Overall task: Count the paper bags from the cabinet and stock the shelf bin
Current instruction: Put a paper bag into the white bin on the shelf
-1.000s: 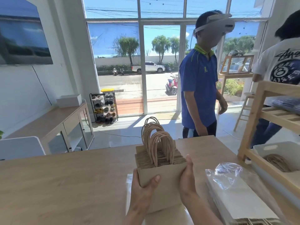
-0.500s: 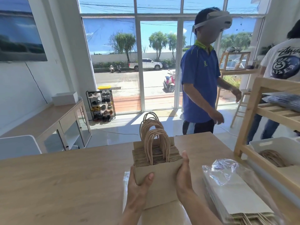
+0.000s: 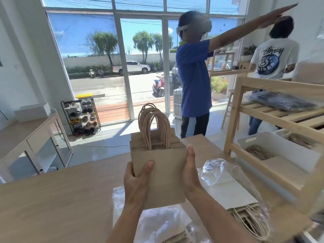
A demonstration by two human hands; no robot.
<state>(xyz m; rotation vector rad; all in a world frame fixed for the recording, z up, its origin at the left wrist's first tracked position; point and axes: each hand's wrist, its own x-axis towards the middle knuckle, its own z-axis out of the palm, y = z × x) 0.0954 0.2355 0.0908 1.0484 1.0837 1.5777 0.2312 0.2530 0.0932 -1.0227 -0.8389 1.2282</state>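
Observation:
A thick stack of brown paper bags (image 3: 163, 174) with twisted handles pointing up is held upright above the wooden table (image 3: 52, 204). My left hand (image 3: 136, 181) grips its left edge, thumb across the front. My right hand (image 3: 190, 172) clasps the right edge, fingers hidden behind the stack. To the right, a white bin (image 3: 273, 146) on the lower level of the wooden shelf (image 3: 263, 155) holds more brown bags.
A clear plastic pack of bags (image 3: 245, 204) lies on the table at right, and another plastic wrapper (image 3: 157, 225) under my arms. A person in a blue shirt (image 3: 192, 81) stands beyond the table with one arm stretched out; another person (image 3: 273, 57) stands behind the shelf. A low cabinet (image 3: 35, 137) is at left.
The view has turned slightly toward the shelf while both hands keep the same hold on the stack. The person in blue has raised an arm out to the right.

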